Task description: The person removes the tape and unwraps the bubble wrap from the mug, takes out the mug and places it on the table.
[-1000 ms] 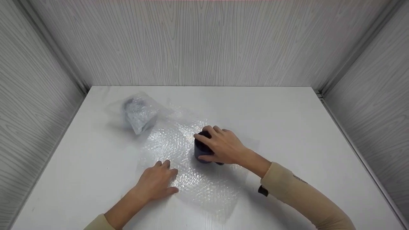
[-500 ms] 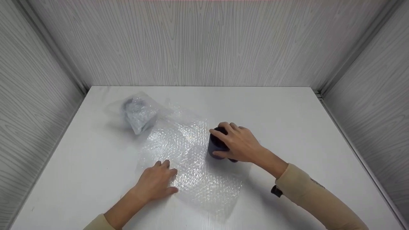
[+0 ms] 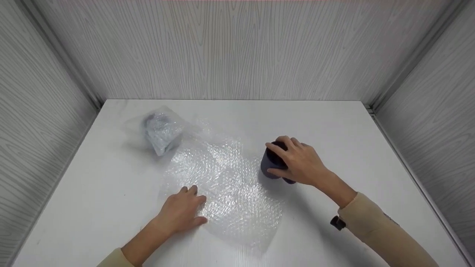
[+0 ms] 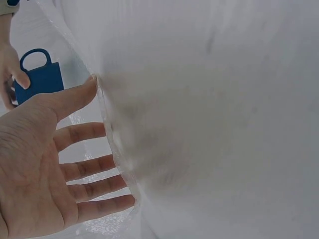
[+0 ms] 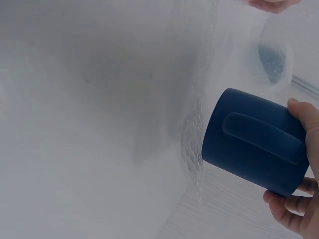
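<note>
My right hand [image 3: 302, 163] grips a dark blue mug [image 3: 270, 165] by its rim from above, near the right edge of a sheet of bubble wrap [image 3: 237, 193]. The right wrist view shows the mug [image 5: 254, 142] with its handle facing the camera and fingers of the right hand [image 5: 304, 164] at its rim. With fingers spread, my left hand [image 3: 180, 212] rests on the wrap's left edge. In the left wrist view the left hand's [image 4: 60, 164] fingertips touch that edge, and the mug [image 4: 42, 79] appears beyond.
A bundle in bubble wrap [image 3: 162, 131], with something bluish inside, lies at the back left of the white table [image 3: 326, 122]. Grey wood-patterned panels [image 3: 233, 48] stand behind the table and at both sides. A small black object [image 3: 337, 223] is at the right sleeve's cuff.
My right hand has moved the mug to the right and slightly back, from the middle of the bubble wrap to its right edge. The left hand has stayed in place.
</note>
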Available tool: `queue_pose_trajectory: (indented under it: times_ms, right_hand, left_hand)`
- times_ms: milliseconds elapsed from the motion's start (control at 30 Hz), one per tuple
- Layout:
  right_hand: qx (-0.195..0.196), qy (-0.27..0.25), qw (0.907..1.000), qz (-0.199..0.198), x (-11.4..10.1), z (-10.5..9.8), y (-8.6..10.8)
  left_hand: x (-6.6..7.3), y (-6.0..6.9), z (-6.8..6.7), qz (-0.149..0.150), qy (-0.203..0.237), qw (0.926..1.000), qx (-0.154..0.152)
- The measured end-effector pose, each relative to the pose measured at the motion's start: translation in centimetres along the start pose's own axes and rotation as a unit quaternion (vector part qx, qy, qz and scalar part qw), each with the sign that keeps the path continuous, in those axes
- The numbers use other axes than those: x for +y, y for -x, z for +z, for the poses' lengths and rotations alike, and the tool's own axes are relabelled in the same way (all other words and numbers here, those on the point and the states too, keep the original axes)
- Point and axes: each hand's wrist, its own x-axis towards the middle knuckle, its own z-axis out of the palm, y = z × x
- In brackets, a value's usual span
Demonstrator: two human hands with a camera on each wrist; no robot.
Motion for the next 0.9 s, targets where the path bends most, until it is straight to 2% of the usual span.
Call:
queue_pose_trajectory:
  times_ms: [367, 733, 900]
  right_hand:
    - [-0.026, 0.023, 0.999, 0.027, 3.2, -1.3, 2.2]
    - [-0.034, 0.02, 0.9972, 0.063, 6.6, -1.9, 5.3]
    - [-0.022, 0.012, 0.9961, 0.084, 8.3, -2.3, 6.7]
  left_hand:
    - [0.1, 0.1, -0.1, -0.005, 0.002, 1.0, -0.005]
    - [0.0, 0.3, 0.0, 0.006, -0.005, 1.0, 0.001]
    - [-0.1, 0.3, -0.1, 0.002, -0.001, 1.0, -0.003]
